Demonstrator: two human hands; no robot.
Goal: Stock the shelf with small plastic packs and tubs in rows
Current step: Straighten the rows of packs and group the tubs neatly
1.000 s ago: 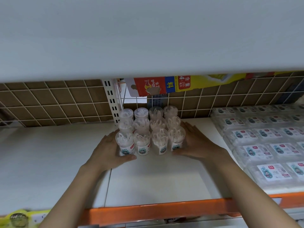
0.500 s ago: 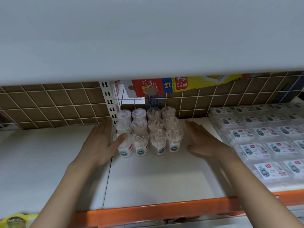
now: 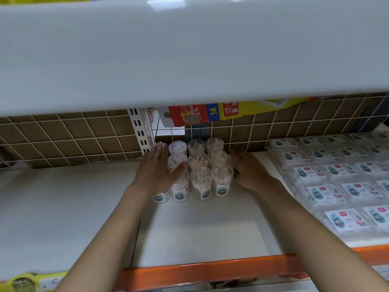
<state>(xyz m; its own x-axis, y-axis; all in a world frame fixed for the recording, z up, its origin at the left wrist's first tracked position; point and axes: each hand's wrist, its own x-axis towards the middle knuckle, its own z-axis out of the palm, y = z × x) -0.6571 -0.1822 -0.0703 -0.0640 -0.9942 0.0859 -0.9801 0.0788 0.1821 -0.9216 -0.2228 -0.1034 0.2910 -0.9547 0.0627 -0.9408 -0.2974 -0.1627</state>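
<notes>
Several small clear tubs (image 3: 200, 165) with white contents and picture labels stand in tight rows at the back of the white shelf (image 3: 200, 228). My left hand (image 3: 156, 171) lies flat with straight fingers over the left column of tubs, thumb against a front tub. My right hand (image 3: 247, 169) presses flat against the right side of the block. Flat clear plastic packs (image 3: 336, 175) with labels lie in rows on the right of the shelf.
The upper shelf (image 3: 189, 49) overhangs low above the tubs. A wire grid back panel (image 3: 63, 140) stands behind, with a red and yellow box (image 3: 210, 114) beyond it. An orange rail (image 3: 210, 270) edges the shelf front. A bare stretch of shelf lies left of the tubs.
Both hands slid further back along the sides of the tub block. My left hand has come to lie over the left column, and the block sits closer to the back grid.
</notes>
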